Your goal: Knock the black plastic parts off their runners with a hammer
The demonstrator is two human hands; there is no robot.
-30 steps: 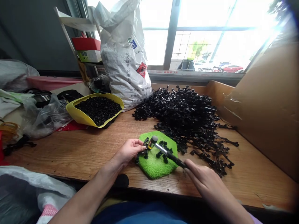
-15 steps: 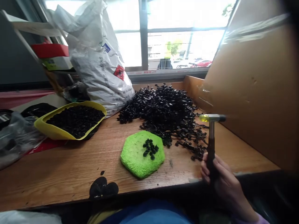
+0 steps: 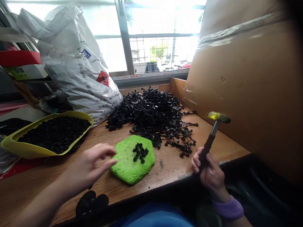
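My right hand is wrapped round the dark handle of a small hammer, whose head has a yellow tip and points up. My left hand hangs at the left edge of a green fuzzy pad, thumb and fingers apart with nothing between them. On the pad lies a small cluster of black rubbery parts. Behind it rises a large heap of similar black parts, with loose ones spread to its right.
A yellow tray of small black pieces is at the left, beside a big white sack. Cardboard walls the right side. Black round pieces lie at the table's front edge, above a blue container.
My left hand has come into view from the lower left, beside the pad. The hammer in my right hand has tilted. The whole scene has shifted left as the camera turned.
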